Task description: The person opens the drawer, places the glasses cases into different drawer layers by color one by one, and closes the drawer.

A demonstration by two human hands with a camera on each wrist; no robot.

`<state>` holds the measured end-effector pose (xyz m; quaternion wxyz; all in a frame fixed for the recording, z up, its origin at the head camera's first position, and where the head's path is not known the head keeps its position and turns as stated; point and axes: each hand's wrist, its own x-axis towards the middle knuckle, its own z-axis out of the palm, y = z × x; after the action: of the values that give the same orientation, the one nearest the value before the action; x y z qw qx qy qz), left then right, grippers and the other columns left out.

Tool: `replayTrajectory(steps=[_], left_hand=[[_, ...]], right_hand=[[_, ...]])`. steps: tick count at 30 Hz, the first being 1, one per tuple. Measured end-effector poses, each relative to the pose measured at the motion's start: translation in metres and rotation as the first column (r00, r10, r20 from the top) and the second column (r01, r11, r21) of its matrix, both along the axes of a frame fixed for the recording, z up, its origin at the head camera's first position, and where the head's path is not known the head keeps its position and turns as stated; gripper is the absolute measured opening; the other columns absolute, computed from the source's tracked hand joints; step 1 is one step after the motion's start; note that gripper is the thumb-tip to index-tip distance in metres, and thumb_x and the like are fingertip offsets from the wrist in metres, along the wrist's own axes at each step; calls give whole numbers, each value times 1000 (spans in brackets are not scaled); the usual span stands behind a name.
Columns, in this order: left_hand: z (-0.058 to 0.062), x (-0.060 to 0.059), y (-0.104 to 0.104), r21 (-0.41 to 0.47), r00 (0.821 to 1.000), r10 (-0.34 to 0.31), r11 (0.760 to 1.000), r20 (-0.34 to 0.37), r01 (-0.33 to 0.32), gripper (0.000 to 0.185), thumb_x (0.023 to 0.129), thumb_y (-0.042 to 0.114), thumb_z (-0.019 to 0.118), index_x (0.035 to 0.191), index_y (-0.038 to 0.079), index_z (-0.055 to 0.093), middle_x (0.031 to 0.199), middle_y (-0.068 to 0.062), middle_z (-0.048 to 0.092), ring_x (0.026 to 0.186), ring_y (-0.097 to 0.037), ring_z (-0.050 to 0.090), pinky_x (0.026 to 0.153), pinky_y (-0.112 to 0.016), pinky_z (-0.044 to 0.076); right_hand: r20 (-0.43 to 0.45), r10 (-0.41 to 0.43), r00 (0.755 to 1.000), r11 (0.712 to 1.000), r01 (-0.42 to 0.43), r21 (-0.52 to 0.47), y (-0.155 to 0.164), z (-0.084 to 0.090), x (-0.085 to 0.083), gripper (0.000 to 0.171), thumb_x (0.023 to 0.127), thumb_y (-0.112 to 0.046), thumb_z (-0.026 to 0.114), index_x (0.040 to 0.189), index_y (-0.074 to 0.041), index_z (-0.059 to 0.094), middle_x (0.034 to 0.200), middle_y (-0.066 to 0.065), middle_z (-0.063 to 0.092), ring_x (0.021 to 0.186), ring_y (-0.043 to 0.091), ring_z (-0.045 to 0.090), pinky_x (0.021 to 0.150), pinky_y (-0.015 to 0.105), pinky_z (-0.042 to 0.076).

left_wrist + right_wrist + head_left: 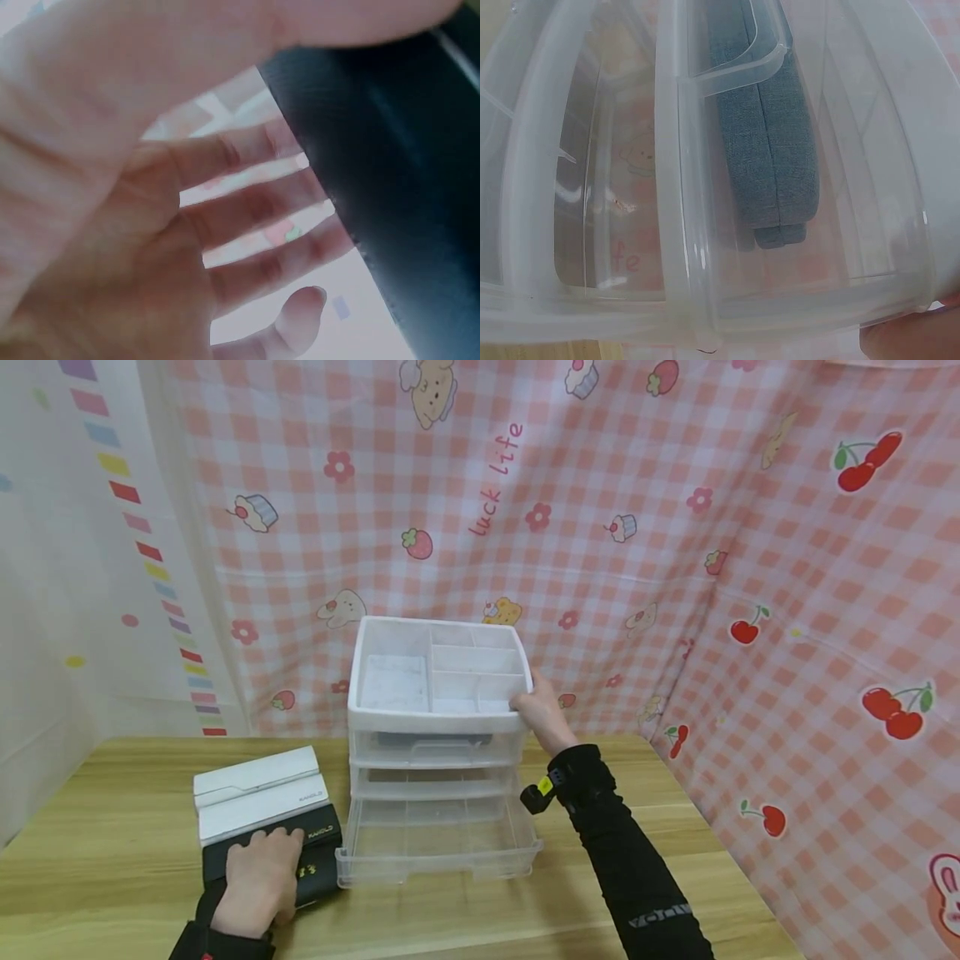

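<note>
A white plastic drawer unit [435, 720] stands on the wooden table, with a divided tray on top and three clear drawers. Its bottom drawer [438, 858] is pulled out and looks empty. A grey fabric case [431, 740] lies in the top drawer and shows through the clear plastic [769, 150] in the right wrist view. My right hand [538, 710] grips the tray's front right corner, thumb on the rim; one fingertip [911, 341] shows in the right wrist view. My left hand [258, 877] rests on a black box [321, 860], fingers spread [247, 217] beside its dark side [397, 150].
A white box [258, 793] lies right behind the black one, left of the drawer unit. The table [112, 860] runs to a pink checked cloth [825, 652] that hangs close behind and along the right side. The open drawer juts toward me.
</note>
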<state>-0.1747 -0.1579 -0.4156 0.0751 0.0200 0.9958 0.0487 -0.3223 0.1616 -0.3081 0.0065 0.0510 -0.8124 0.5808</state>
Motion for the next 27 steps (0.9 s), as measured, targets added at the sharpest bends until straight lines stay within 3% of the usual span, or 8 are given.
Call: replayTrajectory(steps=[4, 8, 13, 16, 19, 22, 25, 27], left_hand=[[8, 3, -7, 9, 1000, 1, 1000, -29, -1, 82, 45, 11, 93, 118, 0, 56, 108, -20, 61, 94, -36, 56, 74, -56, 46], [18, 9, -14, 19, 994, 13, 1000, -105, -12, 78, 50, 12, 90, 118, -2, 55, 109, -22, 59, 95, -40, 54, 75, -59, 44], [30, 18, -21, 30, 964, 31, 999, -263, -24, 69, 49, 13, 89, 107, -3, 56, 101, -21, 59, 93, -42, 52, 71, -59, 43], [36, 24, -22, 26, 909, 30, 999, -416, -21, 66, 46, 15, 89, 100, -4, 58, 94, -22, 60, 88, -42, 53, 65, -56, 43], [40, 28, -20, 35, 819, 28, 999, -573, -10, 65, 41, 13, 90, 96, -5, 60, 91, -23, 61, 84, -43, 53, 60, -54, 41], [45, 30, -17, 56, 731, 31, 998, -682, 10, 68, 39, 9, 88, 100, -5, 62, 95, -23, 62, 88, -44, 53, 62, -56, 41], [50, 31, -13, 82, 674, 37, 996, -738, 35, 72, 42, 6, 85, 108, -5, 62, 104, -24, 61, 97, -45, 50, 69, -60, 40], [54, 33, -9, 87, 650, 33, 995, -759, 50, 74, 44, 6, 84, 114, -4, 61, 108, -24, 60, 101, -45, 49, 73, -61, 39]], right_hand=[[-5, -2, 1000, 1000, 2, -2, -1, 1, 0, 69, 77, 10, 46, 144, -9, 35, 142, 14, 44, 123, 33, 45, 106, 54, 37], [-4, -2, 1000, 1000, 2, 0, -1, 1, 0, 68, 78, 10, 45, 143, -8, 35, 141, 15, 44, 123, 33, 45, 106, 54, 37], [8, -1, 1000, 1000, 1, 0, -1, 1, 0, 69, 79, 9, 45, 144, -9, 34, 142, 14, 44, 123, 33, 45, 106, 55, 37], [10, -6, 1000, 1000, 6, 3, -1, 1, 0, 69, 79, 9, 46, 144, -10, 33, 142, 14, 43, 123, 33, 45, 106, 55, 37], [8, -10, 1000, 1000, 10, 3, -1, 1, -1, 70, 78, 10, 46, 145, -10, 33, 142, 15, 43, 123, 33, 45, 105, 55, 37], [3, -8, 1000, 1000, 8, 5, -1, 0, -1, 70, 78, 9, 46, 144, -9, 33, 141, 15, 44, 122, 33, 46, 105, 55, 38], [9, -1, 1000, 1000, 1, 8, -1, 3, 2, 69, 79, 9, 46, 145, -8, 33, 142, 16, 44, 122, 34, 46, 105, 55, 38], [10, 2, 1000, 1000, -2, 9, -1, 3, 2, 68, 80, 9, 46, 144, -9, 33, 142, 16, 44, 123, 34, 46, 105, 56, 37]])
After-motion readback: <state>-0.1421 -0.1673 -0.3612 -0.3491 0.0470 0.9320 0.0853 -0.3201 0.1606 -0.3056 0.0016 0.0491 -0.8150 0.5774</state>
